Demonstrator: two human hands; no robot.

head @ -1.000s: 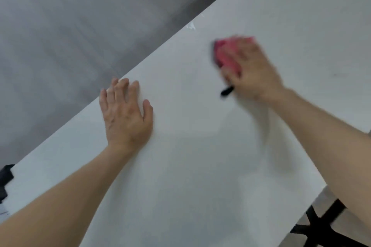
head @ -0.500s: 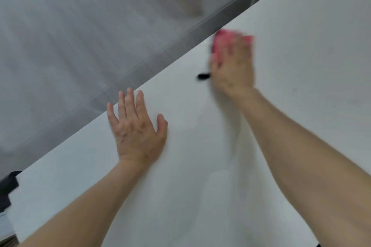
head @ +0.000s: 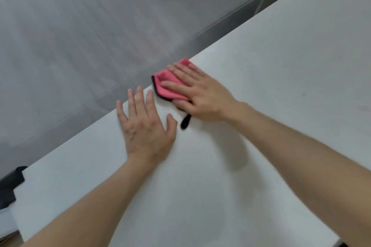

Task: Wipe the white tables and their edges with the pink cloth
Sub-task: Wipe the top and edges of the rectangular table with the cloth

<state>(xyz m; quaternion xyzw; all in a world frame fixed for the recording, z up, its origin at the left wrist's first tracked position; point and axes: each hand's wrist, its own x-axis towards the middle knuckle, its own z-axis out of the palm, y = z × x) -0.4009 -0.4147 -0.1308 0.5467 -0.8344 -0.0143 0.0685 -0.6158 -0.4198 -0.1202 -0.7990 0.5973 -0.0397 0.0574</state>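
The white table point(head: 261, 90) fills the lower right of the view, its far edge running diagonally. A folded pink cloth point(head: 167, 84) with a black hem lies at that far edge, partly hanging over it. My right hand point(head: 198, 91) presses flat on the cloth with straight, spread fingers; a black loop point(head: 185, 122) of the cloth sticks out below the palm. My left hand point(head: 145, 126) rests flat on the table just left of the cloth, fingertips reaching the edge.
Beyond the far edge is a grey tiled floor point(head: 90, 36). A dark object point(head: 12, 184) shows at the table's left corner.
My right hand has slid the pink cloth left along the far edge, close to my left hand. The left hand stays flat on the table.
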